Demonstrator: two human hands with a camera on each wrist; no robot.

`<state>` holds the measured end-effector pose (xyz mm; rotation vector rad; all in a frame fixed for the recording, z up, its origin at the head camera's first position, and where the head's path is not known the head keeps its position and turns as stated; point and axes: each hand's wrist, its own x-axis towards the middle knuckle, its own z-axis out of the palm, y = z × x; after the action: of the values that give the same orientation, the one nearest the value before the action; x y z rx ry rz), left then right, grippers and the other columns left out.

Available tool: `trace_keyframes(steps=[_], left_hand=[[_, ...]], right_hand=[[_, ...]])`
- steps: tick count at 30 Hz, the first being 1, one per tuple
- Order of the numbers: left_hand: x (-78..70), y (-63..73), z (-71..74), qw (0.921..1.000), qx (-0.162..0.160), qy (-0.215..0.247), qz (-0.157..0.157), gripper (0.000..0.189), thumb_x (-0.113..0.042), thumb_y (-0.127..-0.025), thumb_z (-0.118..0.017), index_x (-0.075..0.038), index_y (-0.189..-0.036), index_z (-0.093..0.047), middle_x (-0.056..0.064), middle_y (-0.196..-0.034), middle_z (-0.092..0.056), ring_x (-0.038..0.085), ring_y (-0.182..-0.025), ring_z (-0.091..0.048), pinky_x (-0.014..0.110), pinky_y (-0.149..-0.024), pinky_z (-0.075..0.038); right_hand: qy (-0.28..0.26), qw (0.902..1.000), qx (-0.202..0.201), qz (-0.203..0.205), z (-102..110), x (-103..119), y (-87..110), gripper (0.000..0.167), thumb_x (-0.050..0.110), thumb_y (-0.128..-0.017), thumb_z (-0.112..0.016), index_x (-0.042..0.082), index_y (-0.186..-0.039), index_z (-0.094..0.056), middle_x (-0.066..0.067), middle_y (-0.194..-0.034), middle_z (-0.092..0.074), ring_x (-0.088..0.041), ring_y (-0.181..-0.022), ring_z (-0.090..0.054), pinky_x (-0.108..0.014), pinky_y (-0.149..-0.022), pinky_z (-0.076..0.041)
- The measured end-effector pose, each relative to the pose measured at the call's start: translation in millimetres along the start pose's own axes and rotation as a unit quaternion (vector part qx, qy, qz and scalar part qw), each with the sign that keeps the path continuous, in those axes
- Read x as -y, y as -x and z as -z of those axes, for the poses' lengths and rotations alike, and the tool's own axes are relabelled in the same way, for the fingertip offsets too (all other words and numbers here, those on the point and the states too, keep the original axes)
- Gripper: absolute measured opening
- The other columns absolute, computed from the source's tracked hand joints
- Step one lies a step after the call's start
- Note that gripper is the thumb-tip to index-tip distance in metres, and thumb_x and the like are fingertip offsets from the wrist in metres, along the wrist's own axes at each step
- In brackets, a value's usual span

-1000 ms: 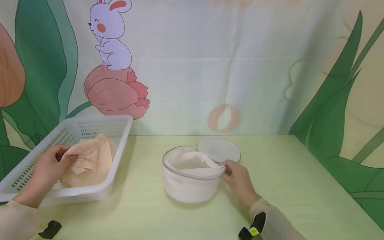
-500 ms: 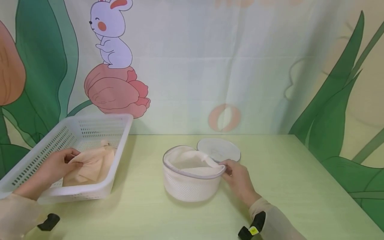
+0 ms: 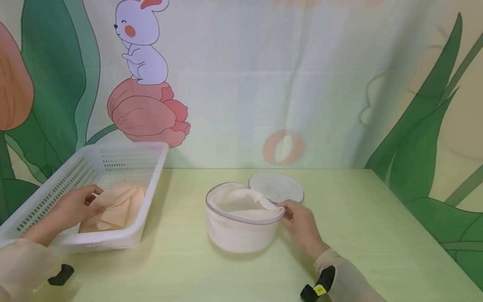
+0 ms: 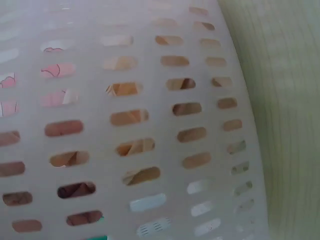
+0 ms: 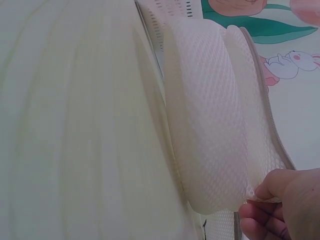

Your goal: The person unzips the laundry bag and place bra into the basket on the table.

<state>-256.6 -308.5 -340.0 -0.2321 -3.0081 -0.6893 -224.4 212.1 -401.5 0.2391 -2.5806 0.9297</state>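
Observation:
My left hand (image 3: 77,206) reaches into a white slotted plastic basket (image 3: 151,184) and pinches a thin, creased peach-coloured cloth (image 3: 122,205). In the left wrist view the slotted wall of the basket (image 4: 100,145) hides most of that hand, with bits of peach and skin showing through the slots. My right hand (image 3: 302,224) holds the grey zipped rim of a round white mesh laundry bag (image 3: 241,239) between thumb and fingers. That bag stands upright with its top open. The right wrist view shows the same pinch at the edge of the mesh (image 5: 207,115).
Behind the bag lies its round, flat white lid (image 3: 277,187) with a grey edge. All stand on a pale green table (image 3: 370,235). A printed curtain (image 3: 226,84) with a rabbit and tulips hangs along the table's back edge.
My left hand has moved slightly right and inward over the basket with the peach cloth, which now lies lower and more folded. The right hand keeps its hold on the bag's rim.

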Motion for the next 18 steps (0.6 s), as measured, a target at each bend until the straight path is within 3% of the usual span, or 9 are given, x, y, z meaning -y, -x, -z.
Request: trace_keyframes(steps=[9,18], left_hand=[[1.8,0.4,1.5,0.9996,0.008,-0.025,0.009,0.040,-0.013,-0.084,-0.069,0.010,-0.114,-0.053,0.013,-0.081,-0.053,0.024,-0.074,-0.047,0.029,-0.057,-0.037],[6.9,0.1,4.3,0.9996,0.024,-0.006,0.014,0.051,-0.010,-0.084,-0.069,0.012,-0.124,-0.046,0.021,-0.091,-0.058,0.027,-0.079,-0.052,0.030,-0.061,-0.046]], right_hand=[[0.017,0.9998,-0.002,0.008,0.6,-0.2,-0.9,0.023,0.003,-0.081,-0.070,0.011,-0.103,-0.068,-0.002,-0.085,-0.070,-0.013,-0.078,-0.062,-0.024,-0.066,-0.050],[0.023,0.9997,0.003,0.011,2.4,1.4,-1.4,0.025,0.003,-0.081,-0.068,0.010,-0.104,-0.068,-0.002,-0.086,-0.071,-0.014,-0.079,-0.064,-0.024,-0.067,-0.050]])
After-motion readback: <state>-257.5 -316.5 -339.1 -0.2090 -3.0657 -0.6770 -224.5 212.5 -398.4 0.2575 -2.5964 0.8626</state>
